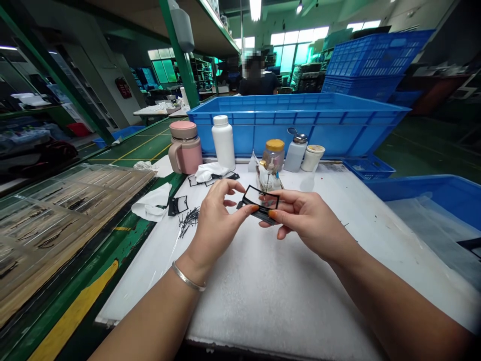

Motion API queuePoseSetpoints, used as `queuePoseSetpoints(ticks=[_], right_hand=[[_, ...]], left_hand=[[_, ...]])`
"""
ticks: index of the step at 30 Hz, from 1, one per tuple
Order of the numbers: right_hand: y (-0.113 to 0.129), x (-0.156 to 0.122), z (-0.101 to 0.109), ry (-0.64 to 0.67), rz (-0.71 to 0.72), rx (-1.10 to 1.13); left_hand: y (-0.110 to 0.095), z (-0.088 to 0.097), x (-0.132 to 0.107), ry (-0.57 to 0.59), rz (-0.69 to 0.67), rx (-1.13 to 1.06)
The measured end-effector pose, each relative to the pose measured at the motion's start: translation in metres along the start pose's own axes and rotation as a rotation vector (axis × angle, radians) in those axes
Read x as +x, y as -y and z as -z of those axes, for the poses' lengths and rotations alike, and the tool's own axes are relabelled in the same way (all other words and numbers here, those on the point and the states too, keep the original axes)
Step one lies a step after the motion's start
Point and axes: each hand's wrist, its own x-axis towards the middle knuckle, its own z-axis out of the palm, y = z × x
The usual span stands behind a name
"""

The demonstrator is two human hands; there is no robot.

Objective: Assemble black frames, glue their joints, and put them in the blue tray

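Note:
Both hands meet above a white foam mat and hold a small black rectangular frame between them. My left hand pinches the frame's left end with thumb and fingertips. My right hand grips its right side, fingers curled under it. A second black piece seems to lie beneath the frame, partly hidden by the fingers. A heap of thin black pins lies just left of my left hand, beside another black frame resting on a white cloth.
Behind the hands stand a pink mug, a white bottle, a yellow-lidded jar, a pump bottle and a small tub. A big blue crate sits behind. Clear trays of parts lie left. A person stands far back.

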Motion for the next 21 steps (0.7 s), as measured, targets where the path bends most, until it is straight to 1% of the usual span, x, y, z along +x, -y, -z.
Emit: queuePoseSetpoints(ticks=[3, 5, 7, 13, 21], right_hand=[[-0.0003, 0.0002, 0.0017, 0.002, -0.010, 0.006], [-0.0012, 0.0010, 0.0019, -0.004, -0.029, 0.008], [-0.0025, 0.0022, 0.0017, 0.014, -0.043, 0.026], [-0.0044, 0.0035, 0.0014, 0.084, -0.034, 0.097], [-0.0050, 0.0026, 0.0023, 0.105, -0.037, 0.079]], left_hand=[[0.0003, -0.0014, 0.0025, 0.090, 0.155, -0.189], [0.0001, -0.0024, 0.0031, 0.150, 0.201, -0.272], [-0.0002, -0.0028, 0.0029, 0.159, 0.213, -0.301], [-0.0002, -0.0015, 0.0018, 0.129, 0.227, -0.341], [0.0023, -0.0026, 0.0034, 0.145, 0.212, -0.410]])
